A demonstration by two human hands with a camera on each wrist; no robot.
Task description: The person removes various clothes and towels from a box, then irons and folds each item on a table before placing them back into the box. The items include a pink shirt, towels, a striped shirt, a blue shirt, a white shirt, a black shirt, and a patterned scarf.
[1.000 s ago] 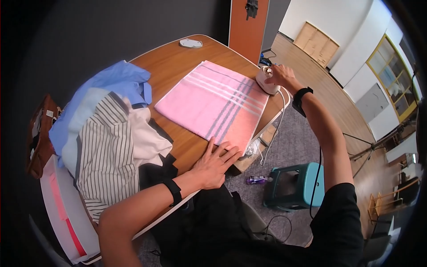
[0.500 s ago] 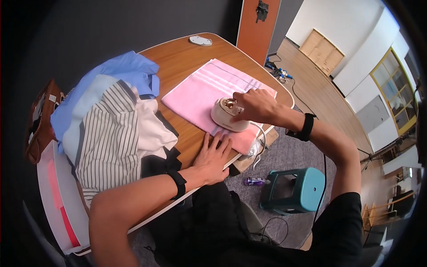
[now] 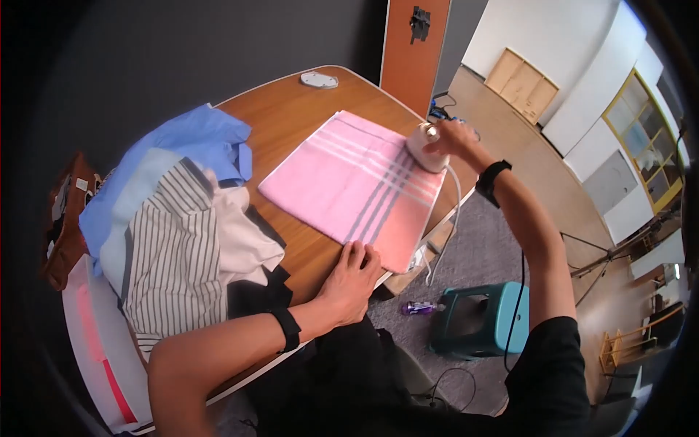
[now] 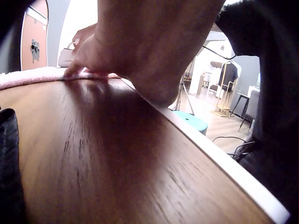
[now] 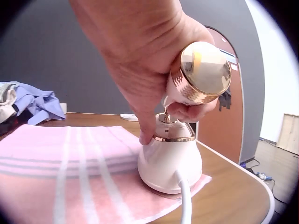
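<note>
Gripping the white iron (image 3: 422, 151), the right hand (image 3: 454, 137) rests it on the pink towel's (image 3: 342, 175) right edge; the left hand (image 3: 351, 285), loosely bent, touches the near edge; heaped clothes (image 3: 178, 244) crowd the table's (image 3: 280, 108) left.

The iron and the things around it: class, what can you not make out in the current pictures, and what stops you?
Underside of the iron: right wrist view, hidden by its own body.
Far end of the white cord: right wrist view, cut off by the bottom edge.
Whether the left hand pinches the pink towel: head view, the hand covers its own underside.
Wording on the purple bottle: head view, too small.
</note>
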